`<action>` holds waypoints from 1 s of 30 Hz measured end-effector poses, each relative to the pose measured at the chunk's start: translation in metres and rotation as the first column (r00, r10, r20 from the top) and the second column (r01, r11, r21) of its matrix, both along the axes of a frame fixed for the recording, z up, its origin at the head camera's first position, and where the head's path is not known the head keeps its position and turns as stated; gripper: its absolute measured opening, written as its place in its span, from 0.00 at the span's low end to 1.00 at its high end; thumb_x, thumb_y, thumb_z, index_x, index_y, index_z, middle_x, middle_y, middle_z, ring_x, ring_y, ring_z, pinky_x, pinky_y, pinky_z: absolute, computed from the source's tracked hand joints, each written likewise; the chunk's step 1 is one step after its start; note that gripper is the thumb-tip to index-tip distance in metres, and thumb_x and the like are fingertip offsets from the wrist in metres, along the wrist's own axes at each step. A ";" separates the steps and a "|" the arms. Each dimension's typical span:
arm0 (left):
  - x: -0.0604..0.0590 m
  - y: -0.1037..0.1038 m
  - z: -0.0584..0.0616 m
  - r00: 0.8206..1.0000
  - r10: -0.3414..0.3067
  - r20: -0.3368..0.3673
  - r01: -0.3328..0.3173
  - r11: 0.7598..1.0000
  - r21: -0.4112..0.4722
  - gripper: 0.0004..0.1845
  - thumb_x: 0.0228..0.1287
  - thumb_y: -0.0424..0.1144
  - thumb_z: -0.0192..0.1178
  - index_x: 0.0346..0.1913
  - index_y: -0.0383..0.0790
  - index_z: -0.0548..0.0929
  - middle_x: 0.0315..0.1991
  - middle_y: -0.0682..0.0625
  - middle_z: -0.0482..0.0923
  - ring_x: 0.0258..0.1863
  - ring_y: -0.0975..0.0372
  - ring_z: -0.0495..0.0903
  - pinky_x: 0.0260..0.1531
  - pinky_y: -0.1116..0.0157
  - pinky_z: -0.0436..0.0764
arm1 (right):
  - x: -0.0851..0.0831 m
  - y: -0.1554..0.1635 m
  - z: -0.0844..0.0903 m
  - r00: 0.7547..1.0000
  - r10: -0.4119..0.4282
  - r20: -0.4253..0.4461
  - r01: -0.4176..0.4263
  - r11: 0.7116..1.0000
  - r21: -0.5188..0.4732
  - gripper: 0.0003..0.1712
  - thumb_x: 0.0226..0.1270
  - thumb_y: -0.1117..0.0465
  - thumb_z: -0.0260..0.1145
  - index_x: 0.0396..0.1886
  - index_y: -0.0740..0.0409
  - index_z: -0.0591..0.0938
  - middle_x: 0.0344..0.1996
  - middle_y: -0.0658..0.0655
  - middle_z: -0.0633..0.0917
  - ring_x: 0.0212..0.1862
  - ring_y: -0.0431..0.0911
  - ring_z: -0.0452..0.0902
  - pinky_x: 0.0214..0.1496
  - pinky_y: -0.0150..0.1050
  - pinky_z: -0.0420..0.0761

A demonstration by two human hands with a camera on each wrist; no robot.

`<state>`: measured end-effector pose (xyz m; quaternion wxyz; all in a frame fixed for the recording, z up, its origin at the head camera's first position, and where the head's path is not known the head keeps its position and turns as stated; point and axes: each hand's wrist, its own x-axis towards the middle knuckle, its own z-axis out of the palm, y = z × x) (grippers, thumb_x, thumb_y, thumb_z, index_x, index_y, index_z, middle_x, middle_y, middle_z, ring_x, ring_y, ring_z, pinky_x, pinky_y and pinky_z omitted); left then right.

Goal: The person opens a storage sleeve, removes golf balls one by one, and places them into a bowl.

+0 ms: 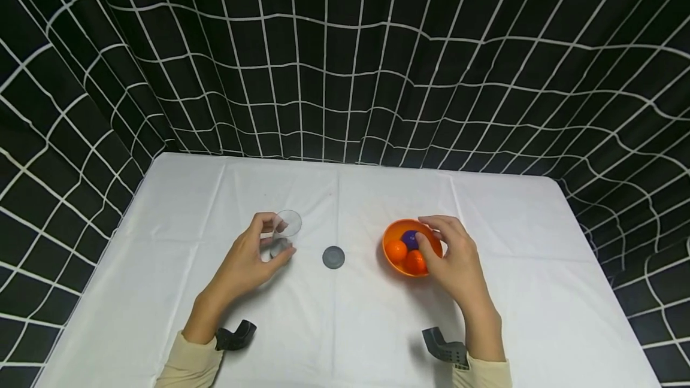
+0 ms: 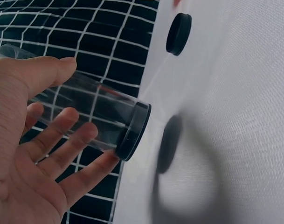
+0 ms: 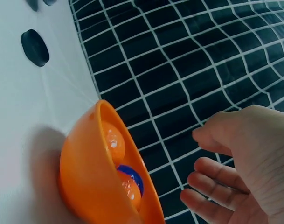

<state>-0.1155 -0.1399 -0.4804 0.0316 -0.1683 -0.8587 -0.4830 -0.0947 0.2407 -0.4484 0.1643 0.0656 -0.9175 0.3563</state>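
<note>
A: Covering the white tablecloth [image 1: 345,328], what's largest?
B: The orange bowl [image 1: 389,243] of balls [image 1: 396,250]; the right hand [image 1: 455,262] hovers beside it, fingers spread, apparently gripping nothing.
A: Smaller?
B: The left hand [image 1: 245,262] pinches the clear cup [image 1: 283,232], seemingly steadying it; a black lid [image 1: 333,257] lies between.

Both hands are bare. The left hand [image 1: 245,262] and the right hand [image 1: 455,259] emerge from cream long sleeves [image 1: 191,367] that end at the wrists. A dark grey curved bracket [image 1: 235,336] sits at each wrist beside the cuff.
</note>
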 end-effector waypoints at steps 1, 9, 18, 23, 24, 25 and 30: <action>0.000 0.000 0.000 1.000 -0.002 0.003 0.002 1.000 0.004 0.30 0.64 0.34 0.75 0.63 0.40 0.69 0.62 0.39 0.83 0.64 0.50 0.82 0.64 0.56 0.85 | 0.000 0.001 0.000 1.000 0.000 -0.010 0.000 1.000 0.003 0.19 0.70 0.66 0.71 0.59 0.60 0.85 0.55 0.61 0.85 0.55 0.58 0.84 0.64 0.19 0.77; 0.002 -0.004 -0.007 0.999 -0.003 0.043 0.003 1.000 -0.001 0.30 0.64 0.34 0.75 0.61 0.40 0.68 0.61 0.40 0.83 0.64 0.49 0.82 0.64 0.53 0.85 | 0.005 0.011 -0.005 0.998 -0.011 -0.060 0.012 1.000 0.017 0.21 0.70 0.66 0.71 0.62 0.61 0.84 0.59 0.62 0.84 0.61 0.59 0.82 0.71 0.22 0.72; 0.007 -0.012 -0.017 0.997 -0.035 0.068 0.035 0.999 -0.005 0.32 0.63 0.35 0.76 0.62 0.41 0.67 0.62 0.42 0.83 0.63 0.50 0.84 0.65 0.52 0.84 | 0.013 0.023 -0.005 0.999 -0.029 -0.024 0.029 1.000 0.004 0.23 0.70 0.64 0.72 0.64 0.59 0.83 0.68 0.62 0.82 0.71 0.64 0.77 0.72 0.68 0.73; 0.009 -0.015 -0.017 0.998 -0.034 0.052 0.040 0.993 -0.107 0.42 0.61 0.39 0.78 0.72 0.45 0.64 0.65 0.46 0.81 0.65 0.52 0.82 0.67 0.50 0.82 | 0.014 0.029 -0.005 0.999 -0.023 -0.031 0.024 0.999 0.027 0.25 0.70 0.64 0.72 0.66 0.57 0.82 0.70 0.62 0.80 0.72 0.63 0.75 0.72 0.68 0.72; 0.010 -0.017 -0.015 0.998 -0.031 0.052 0.038 0.990 -0.138 0.44 0.61 0.39 0.78 0.75 0.46 0.63 0.65 0.46 0.81 0.66 0.52 0.82 0.67 0.49 0.81 | 0.014 0.030 -0.005 0.999 -0.025 -0.031 0.026 0.999 0.032 0.25 0.70 0.63 0.72 0.67 0.56 0.82 0.71 0.61 0.80 0.73 0.64 0.74 0.72 0.68 0.72; 0.010 -0.019 -0.014 0.998 -0.031 0.051 0.040 0.984 -0.172 0.47 0.61 0.40 0.78 0.78 0.46 0.61 0.67 0.45 0.80 0.68 0.51 0.80 0.68 0.47 0.80 | 0.013 0.031 -0.006 0.999 -0.026 -0.032 0.028 0.999 0.036 0.26 0.70 0.63 0.72 0.67 0.56 0.82 0.72 0.61 0.79 0.74 0.64 0.74 0.73 0.69 0.72; 0.012 -0.031 -0.008 0.998 -0.034 0.046 0.047 0.954 -0.297 0.47 0.64 0.38 0.72 0.82 0.43 0.60 0.74 0.41 0.73 0.75 0.45 0.73 0.75 0.42 0.73 | 0.013 0.036 -0.009 0.998 -0.047 -0.038 0.050 0.997 0.064 0.27 0.69 0.63 0.72 0.67 0.55 0.82 0.73 0.61 0.79 0.77 0.64 0.70 0.76 0.69 0.68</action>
